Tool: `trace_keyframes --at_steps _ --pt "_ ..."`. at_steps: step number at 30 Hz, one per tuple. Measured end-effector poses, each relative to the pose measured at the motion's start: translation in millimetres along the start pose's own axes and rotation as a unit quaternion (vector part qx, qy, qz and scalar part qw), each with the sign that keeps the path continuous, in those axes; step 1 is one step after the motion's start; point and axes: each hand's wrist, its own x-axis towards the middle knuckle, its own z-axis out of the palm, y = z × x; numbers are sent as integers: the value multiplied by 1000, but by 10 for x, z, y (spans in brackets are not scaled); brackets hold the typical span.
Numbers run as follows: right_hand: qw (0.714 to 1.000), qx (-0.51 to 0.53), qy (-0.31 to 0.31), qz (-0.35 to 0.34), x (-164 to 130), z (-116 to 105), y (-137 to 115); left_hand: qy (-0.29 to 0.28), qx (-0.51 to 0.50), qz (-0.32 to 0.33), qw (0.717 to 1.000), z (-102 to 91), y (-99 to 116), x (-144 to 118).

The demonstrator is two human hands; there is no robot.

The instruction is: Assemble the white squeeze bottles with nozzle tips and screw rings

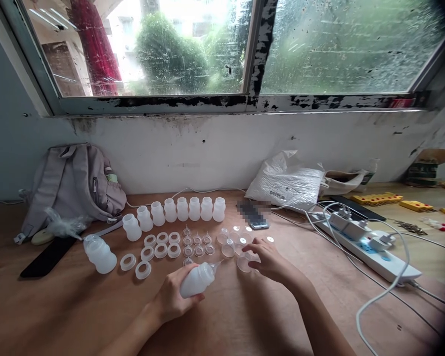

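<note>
My left hand (178, 294) is wrapped around a translucent white feeding bottle (196, 281), tilted to the right. A clear nipple (215, 267) points out from its collar. My right hand (269, 259) is at the near edge of a cluster of clear caps (228, 248), with its thumb and fingers bent around one clear dome cap (244, 264). White collar rings (147, 253) lie in rows left of centre. Clear nipples (198, 250) stand in rows between the rings and the caps. Behind them, several open white bottles (182, 209) form a curved line.
Another bottle with a nipple (101, 254) stands at left, by a grey backpack (74, 183) and a black flat object (48, 257). A phone (252, 215) and a silvery plastic bag (285, 180) lie behind the caps. A power strip (367, 247) with loose white cables occupies the right.
</note>
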Motion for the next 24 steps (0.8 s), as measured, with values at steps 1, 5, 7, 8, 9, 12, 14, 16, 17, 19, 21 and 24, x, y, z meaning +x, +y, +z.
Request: trace_keyframes --at_steps 1,5,7,8,9,12,14,16,17,19,21,24 --pt "1000 22 -3 -12 0 16 -31 0 3 4 1000 -2 -6 4" --pt "979 193 61 -38 52 60 -219 30 34 27 999 16 -53 22" --pt "941 322 102 -33 85 100 -318 47 62 32 996 26 -76 28" --pt "917 383 107 -32 97 131 -365 55 77 31 995 29 -84 29" --pt "897 430 99 -33 103 171 -408 63 90 28 994 30 -88 30" --pt "876 478 56 -32 94 319 -518 83 117 16 990 28 -90 23" --pt "883 466 43 -30 73 413 -572 93 123 5 988 29 -87 14" --pt "891 450 45 -29 52 482 -610 97 122 -4 988 36 -87 4" --pt "895 443 49 -28 44 504 -621 98 120 -7 988 39 -88 0" --pt "900 433 55 -28 33 527 -633 98 115 -13 988 46 -91 -4" --pt "903 426 59 -29 29 531 -636 98 110 -17 989 48 -91 -3" --pt "905 421 62 -30 30 531 -641 98 107 -19 989 46 -88 4"
